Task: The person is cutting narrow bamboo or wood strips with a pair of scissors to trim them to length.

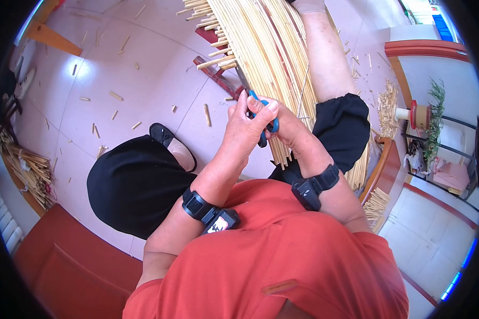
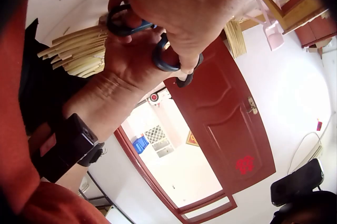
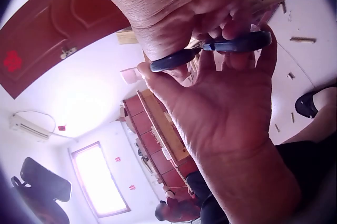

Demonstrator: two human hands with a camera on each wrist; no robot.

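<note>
Both hands work a pair of scissors with blue handle loops [image 1: 274, 125], seen in all three views. Fingers of my left hand [image 1: 239, 127] and right hand [image 1: 288, 123] are curled at the loops, the hands close together. Dark blades [image 1: 243, 78] point up and away, at the uneven left edge of a long mat of pale reed stalks [image 1: 269, 58]. Close up in the left wrist view, a loop [image 2: 124, 21] encircles fingers. A thumb lies against the other loop [image 3: 171, 60] in the right wrist view.
The mat lies beside an outstretched bare leg [image 1: 330, 58]. Cut stalk pieces [image 1: 116, 96] litter the tiled floor. A dark red wooden piece [image 1: 218, 77] sits under the mat's edge. Bundled stalks [image 1: 32, 175] lie at left, a red panel [image 1: 74, 260] at lower left.
</note>
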